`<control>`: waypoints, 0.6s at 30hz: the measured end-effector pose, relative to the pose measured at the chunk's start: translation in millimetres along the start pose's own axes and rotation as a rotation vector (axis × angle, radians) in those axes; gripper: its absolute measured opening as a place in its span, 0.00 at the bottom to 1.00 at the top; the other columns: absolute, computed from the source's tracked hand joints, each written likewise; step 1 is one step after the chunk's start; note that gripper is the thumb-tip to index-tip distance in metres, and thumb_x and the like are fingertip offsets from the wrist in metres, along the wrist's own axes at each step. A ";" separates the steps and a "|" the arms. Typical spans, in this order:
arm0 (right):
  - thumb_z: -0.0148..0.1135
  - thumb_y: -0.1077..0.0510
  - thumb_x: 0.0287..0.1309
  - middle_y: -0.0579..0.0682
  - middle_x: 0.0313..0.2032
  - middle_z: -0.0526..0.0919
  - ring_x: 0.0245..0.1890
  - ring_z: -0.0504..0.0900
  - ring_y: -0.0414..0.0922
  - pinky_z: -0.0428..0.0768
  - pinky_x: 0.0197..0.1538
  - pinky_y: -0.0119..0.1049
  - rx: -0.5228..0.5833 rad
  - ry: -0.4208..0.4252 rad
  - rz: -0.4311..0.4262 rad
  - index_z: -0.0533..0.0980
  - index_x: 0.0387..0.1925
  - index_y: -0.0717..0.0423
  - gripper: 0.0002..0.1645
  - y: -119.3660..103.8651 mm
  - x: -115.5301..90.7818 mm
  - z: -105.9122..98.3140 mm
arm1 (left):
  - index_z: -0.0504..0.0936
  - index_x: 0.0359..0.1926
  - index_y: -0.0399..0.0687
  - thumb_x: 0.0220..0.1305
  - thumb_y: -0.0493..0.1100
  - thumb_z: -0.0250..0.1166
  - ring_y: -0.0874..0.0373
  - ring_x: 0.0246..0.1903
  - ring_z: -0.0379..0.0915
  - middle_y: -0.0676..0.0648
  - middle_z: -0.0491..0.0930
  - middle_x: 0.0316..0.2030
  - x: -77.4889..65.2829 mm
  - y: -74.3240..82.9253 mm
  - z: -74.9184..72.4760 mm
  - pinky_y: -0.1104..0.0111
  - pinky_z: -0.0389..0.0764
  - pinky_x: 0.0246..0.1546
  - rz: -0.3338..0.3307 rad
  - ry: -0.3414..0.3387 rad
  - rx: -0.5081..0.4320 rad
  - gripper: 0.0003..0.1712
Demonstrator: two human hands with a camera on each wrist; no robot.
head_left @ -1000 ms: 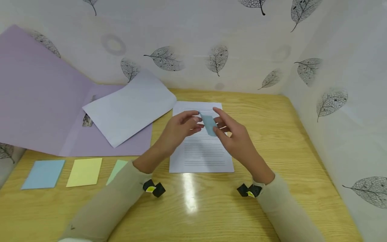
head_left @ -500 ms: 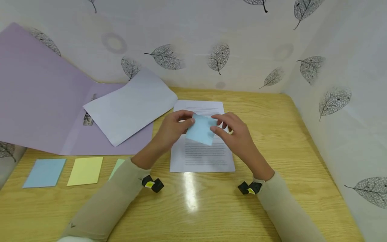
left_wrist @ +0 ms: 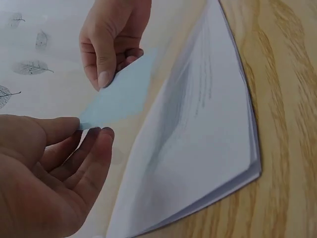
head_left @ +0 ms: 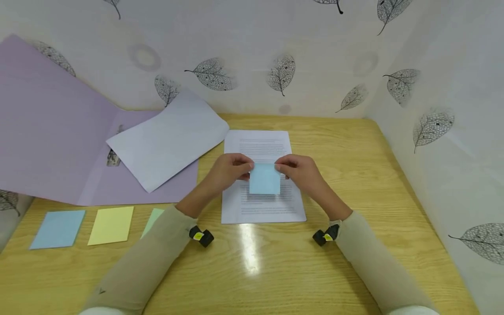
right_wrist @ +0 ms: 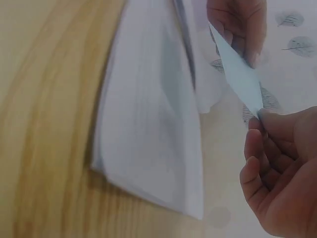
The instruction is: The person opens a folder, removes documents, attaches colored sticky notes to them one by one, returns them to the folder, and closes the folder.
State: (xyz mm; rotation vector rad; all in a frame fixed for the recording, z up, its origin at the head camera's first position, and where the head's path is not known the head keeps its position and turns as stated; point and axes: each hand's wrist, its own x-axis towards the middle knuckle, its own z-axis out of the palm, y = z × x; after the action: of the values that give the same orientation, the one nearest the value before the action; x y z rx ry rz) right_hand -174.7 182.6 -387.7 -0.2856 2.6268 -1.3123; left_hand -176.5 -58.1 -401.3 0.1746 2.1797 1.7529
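Note:
A single light blue sticky note (head_left: 265, 179) is held flat above a stack of printed paper (head_left: 236, 205). My left hand (head_left: 230, 170) pinches its upper left corner between thumb and forefinger. At the upper right corner, my right hand (head_left: 301, 171) pinches it the same way. Both wrist views show a gap between the note (left_wrist: 124, 94) and the stack (left_wrist: 203, 144), with the note's shadow falling on the print. The stack's sheets (right_wrist: 148, 124) lie on the wooden table.
A lilac folder (head_left: 173, 197) lies open at the left, its cover (head_left: 51, 118) leaning on the wall. On it rests a curled white sheet (head_left: 169, 140). Blue (head_left: 57, 229), yellow (head_left: 111, 225) and green (head_left: 152, 218) sticky-note pads line the table's left front, the green partly behind my left sleeve.
The blue note has turned from a steep tilt to face up squarely over the page, moving slightly nearer. My right fingers have come in from loosely spread to pinch its right corner.

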 end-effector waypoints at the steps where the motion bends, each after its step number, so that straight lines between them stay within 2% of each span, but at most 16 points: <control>1: 0.62 0.54 0.70 0.52 0.39 0.85 0.35 0.79 0.49 0.80 0.40 0.39 -0.018 -0.021 0.010 0.84 0.46 0.54 0.10 3.2 2.5 0.8 | 0.84 0.49 0.40 0.73 0.43 0.62 0.55 0.36 0.82 0.42 0.83 0.44 3.4 -4.3 0.0 0.65 0.86 0.42 -0.010 -0.009 0.035 0.12; 7: 0.62 0.54 0.70 0.52 0.38 0.85 0.35 0.78 0.48 0.78 0.40 0.39 -0.114 -0.116 0.009 0.84 0.43 0.54 0.10 17.5 16.0 2.9 | 0.86 0.47 0.46 0.72 0.46 0.63 0.55 0.32 0.76 0.46 0.81 0.43 18.4 -18.7 1.1 0.69 0.79 0.34 -0.034 0.002 0.246 0.11; 9: 0.62 0.54 0.70 0.52 0.40 0.85 0.37 0.78 0.47 0.77 0.41 0.38 -0.130 -0.140 0.015 0.84 0.43 0.55 0.10 21.1 21.2 4.3 | 0.87 0.47 0.47 0.72 0.47 0.62 0.55 0.35 0.76 0.48 0.82 0.44 21.6 -20.5 1.9 0.67 0.78 0.37 -0.036 0.012 0.312 0.11; 14: 0.62 0.54 0.69 0.52 0.42 0.85 0.39 0.77 0.46 0.77 0.42 0.36 -0.123 -0.182 0.071 0.84 0.42 0.55 0.09 26.8 31.5 11.1 | 0.87 0.47 0.49 0.72 0.49 0.62 0.54 0.46 0.77 0.51 0.85 0.47 24.1 -23.0 4.0 0.59 0.77 0.51 -0.049 0.030 0.501 0.12; 18: 0.63 0.55 0.69 0.51 0.41 0.85 0.40 0.78 0.46 0.76 0.46 0.38 -0.142 -0.179 0.060 0.84 0.40 0.54 0.08 31.8 34.6 16.7 | 0.87 0.45 0.50 0.72 0.48 0.62 0.54 0.48 0.77 0.51 0.85 0.47 23.9 -25.3 4.6 0.57 0.76 0.54 -0.056 0.035 0.570 0.11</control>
State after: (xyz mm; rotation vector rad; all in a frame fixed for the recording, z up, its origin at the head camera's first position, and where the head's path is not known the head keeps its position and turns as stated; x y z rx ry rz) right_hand -206.5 179.8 -426.0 -0.3263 2.5594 -1.0325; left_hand -194.5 -52.5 -431.0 0.2140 2.6257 1.0704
